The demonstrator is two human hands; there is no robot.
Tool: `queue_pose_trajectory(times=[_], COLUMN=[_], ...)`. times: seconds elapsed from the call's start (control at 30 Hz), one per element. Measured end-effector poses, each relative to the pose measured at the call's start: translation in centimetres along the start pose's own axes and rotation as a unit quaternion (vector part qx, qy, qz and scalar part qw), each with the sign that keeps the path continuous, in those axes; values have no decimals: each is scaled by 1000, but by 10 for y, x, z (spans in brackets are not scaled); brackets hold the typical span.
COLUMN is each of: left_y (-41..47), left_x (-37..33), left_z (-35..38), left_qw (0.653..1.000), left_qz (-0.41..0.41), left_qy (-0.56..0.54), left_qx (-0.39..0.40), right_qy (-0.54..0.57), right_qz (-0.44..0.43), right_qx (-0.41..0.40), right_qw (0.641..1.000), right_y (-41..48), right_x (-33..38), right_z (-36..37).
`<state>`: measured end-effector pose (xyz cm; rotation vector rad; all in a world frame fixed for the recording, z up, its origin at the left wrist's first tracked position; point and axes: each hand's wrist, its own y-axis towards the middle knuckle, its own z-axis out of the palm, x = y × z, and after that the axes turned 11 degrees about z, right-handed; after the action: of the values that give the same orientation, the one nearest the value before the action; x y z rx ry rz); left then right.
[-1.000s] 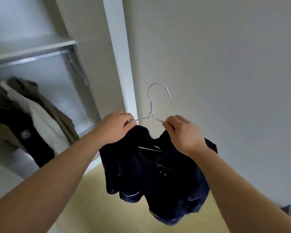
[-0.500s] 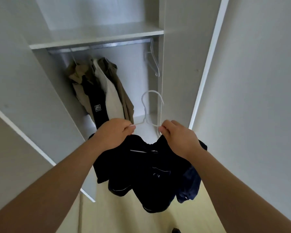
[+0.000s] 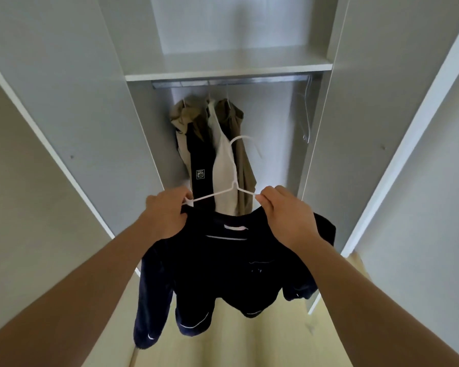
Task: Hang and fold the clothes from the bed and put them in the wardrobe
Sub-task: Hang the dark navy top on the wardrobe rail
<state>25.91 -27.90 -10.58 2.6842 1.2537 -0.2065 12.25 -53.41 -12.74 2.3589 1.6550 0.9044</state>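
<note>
A dark navy garment point(image 3: 223, 263) with thin white piping hangs on a white wire hanger point(image 3: 233, 181), held up in front of the open wardrobe. My left hand point(image 3: 167, 213) grips the hanger's left shoulder and the cloth there. My right hand point(image 3: 286, 213) pinches the right shoulder of the hanger and the garment. The hanger's hook points up toward the metal rail point(image 3: 231, 82) under the wardrobe shelf point(image 3: 228, 64). Sleeves dangle loose below.
On the rail hang khaki, dark and white clothes point(image 3: 212, 154) at the left. A bare wire hanger point(image 3: 306, 112) hangs at the rail's right end. White wardrobe doors point(image 3: 64, 128) stand open on both sides. Pale yellow floor point(image 3: 249, 340) lies below.
My view has swung from the wall to face straight into the wardrobe. Both hands have carried the garment on its hanger in front of the opening, closer to the hanging clothes.
</note>
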Motion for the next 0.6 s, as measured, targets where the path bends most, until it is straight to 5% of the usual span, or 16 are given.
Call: queue_pose_trajectory(times=[0.1, 0.27, 0.4, 0.6], left_y=[3, 21, 43, 64], left_x=[2, 25, 40, 53], left_z=[10, -1, -24, -27], left_qw=[989, 976, 914, 821], left_qz=[-136, -166, -147, -162], left_qy=[22, -138, -378, -546], left_qx=[43, -37, 23, 33], right_qy=[8, 10, 5, 69], right_qz=[-2, 39, 110, 90], right_qx=[11, 16, 3, -37], right_qw=[1000, 999, 994, 993], right_y=[10, 20, 29, 31], right_x=[-11, -30, -56, -52], right_z=[4, 2, -3, -5])
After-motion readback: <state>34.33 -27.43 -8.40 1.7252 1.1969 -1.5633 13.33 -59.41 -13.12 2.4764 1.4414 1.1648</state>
